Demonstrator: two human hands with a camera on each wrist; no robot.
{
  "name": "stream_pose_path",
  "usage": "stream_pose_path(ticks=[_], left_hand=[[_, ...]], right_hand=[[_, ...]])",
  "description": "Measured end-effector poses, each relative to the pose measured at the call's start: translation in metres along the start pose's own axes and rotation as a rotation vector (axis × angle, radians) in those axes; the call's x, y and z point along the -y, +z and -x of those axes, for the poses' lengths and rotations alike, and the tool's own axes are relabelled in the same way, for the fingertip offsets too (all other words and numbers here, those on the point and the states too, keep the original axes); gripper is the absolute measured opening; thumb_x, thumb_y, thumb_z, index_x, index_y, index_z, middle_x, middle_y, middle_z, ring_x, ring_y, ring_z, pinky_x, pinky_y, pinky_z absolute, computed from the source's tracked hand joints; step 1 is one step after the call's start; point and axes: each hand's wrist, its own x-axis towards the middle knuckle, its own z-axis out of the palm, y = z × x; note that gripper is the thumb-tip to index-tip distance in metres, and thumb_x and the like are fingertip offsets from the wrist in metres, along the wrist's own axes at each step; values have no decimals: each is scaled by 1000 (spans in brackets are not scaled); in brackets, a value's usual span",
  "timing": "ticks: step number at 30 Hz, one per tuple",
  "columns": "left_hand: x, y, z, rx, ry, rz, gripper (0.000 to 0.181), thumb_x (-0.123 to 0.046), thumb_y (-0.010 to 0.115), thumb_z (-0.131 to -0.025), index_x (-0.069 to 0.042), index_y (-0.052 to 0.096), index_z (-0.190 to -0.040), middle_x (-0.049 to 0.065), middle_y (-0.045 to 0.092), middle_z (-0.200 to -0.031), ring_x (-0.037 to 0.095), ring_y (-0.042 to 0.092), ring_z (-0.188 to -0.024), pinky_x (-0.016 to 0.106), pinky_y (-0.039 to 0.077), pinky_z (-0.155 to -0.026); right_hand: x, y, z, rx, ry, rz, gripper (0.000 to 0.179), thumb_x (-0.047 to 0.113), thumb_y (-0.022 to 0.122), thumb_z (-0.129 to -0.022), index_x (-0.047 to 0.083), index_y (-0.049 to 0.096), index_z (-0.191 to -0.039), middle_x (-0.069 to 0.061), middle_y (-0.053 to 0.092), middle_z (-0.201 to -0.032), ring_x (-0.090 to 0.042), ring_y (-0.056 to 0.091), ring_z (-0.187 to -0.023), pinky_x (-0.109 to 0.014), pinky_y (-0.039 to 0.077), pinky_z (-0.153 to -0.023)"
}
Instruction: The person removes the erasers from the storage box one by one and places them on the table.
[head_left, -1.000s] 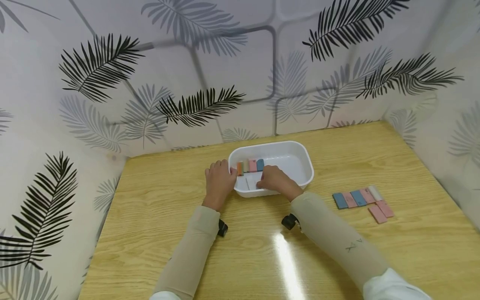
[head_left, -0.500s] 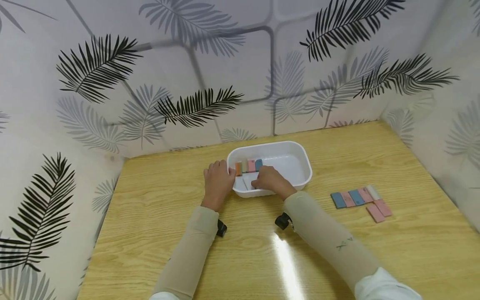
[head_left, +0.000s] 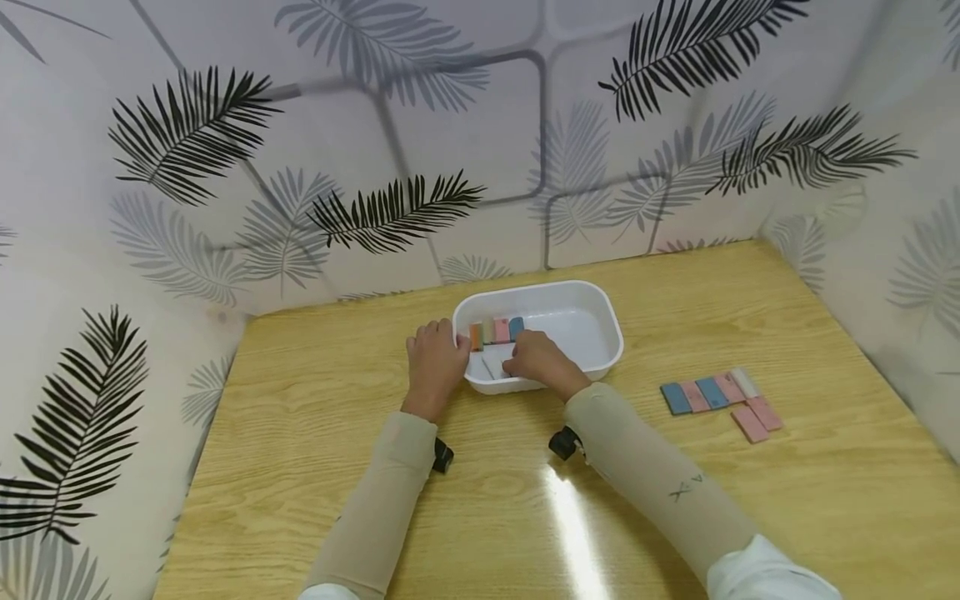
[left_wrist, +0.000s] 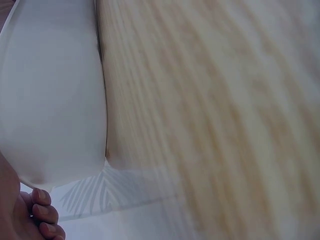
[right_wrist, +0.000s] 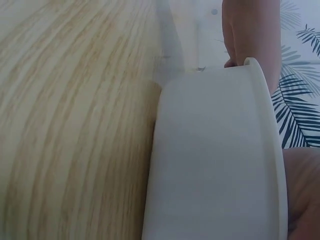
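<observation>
In the head view a white plastic tray (head_left: pixel 573 329) stands on the table. My left hand (head_left: pixel 437 360) grips its left end, thumb over the rim; the left wrist view shows curled fingers (left_wrist: pixel 46 214) at the tray's corner. My right hand (head_left: pixel 542 360) reaches over the front rim, its fingertips low in the front left part, pinching what looks like a white eraser (head_left: pixel 491 367), mostly hidden. Behind it, a row of small eraser-like blocks lies along the left: an orange-and-green one (head_left: pixel 477 337), a beige one (head_left: pixel 489 331), a pink one (head_left: pixel 502 331) and a blue one (head_left: pixel 517 328).
To the right of the tray, blue blocks (head_left: pixel 676 398), pink blocks (head_left: pixel 750 424) and a whitish block (head_left: pixel 744 382) lie together on the wooden table (head_left: pixel 315 375). A leaf-patterned wall covering (head_left: pixel 450 125) rises behind the table.
The right hand has shifted slightly left inside the tray, and the white piece at its fingertips has turned or moved left. The left hand keeps its grip on the tray.
</observation>
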Motion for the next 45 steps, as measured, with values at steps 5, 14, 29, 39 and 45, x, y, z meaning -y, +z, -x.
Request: stream_pose_path(ticks=[5, 14, 29, 39, 45], left_hand=[[0, -1, 0, 6, 0, 4, 27, -27, 47, -91, -3, 58, -95, 8, 55, -87, 25, 46, -78, 40, 31, -71], [5, 0, -1, 9, -8, -5, 26, -28, 46, -91, -4, 57, -91, 8, 54, -85, 25, 46, -78, 41, 30, -72], [4, -2, -3, 16, -14, 9, 26, -27, 47, -91, -4, 57, -94, 8, 55, -87, 25, 46, -79, 41, 30, -72], [3, -3, -1, 35, -16, 7, 27, -27, 46, -91, -3, 58, -96, 10, 56, -91, 27, 48, -83, 41, 31, -74], [-1, -2, 0, 47, -13, 12, 27, -27, 45, -91, -3, 58, -97, 10, 56, -91, 26, 47, -83, 41, 30, -74]], right_hand=[[1, 3, 1, -33, 23, -5, 25, 24, 68, -81, 0, 62, -88, -6, 56, -76, -18, 51, -65, -29, 42, -58], [6, 3, 7, -131, 1, -50, 22, 23, 67, -80, 4, 58, -72, -2, 46, -60, -14, 42, -52, -26, 33, -47], [0, -49, 51, -278, -165, -76, 28, 21, 63, -80, 1, 59, -99, -8, 61, -85, -19, 54, -69, -31, 44, -62], [-38, -80, 91, -273, -120, -61, 33, 22, 62, -84, -3, 60, -105, -11, 61, -90, -22, 55, -74, -34, 45, -66], [-67, -88, 112, -256, -82, -22, 34, 23, 61, -83, -4, 59, -104, -15, 60, -92, -25, 56, -77, -37, 46, -67]])
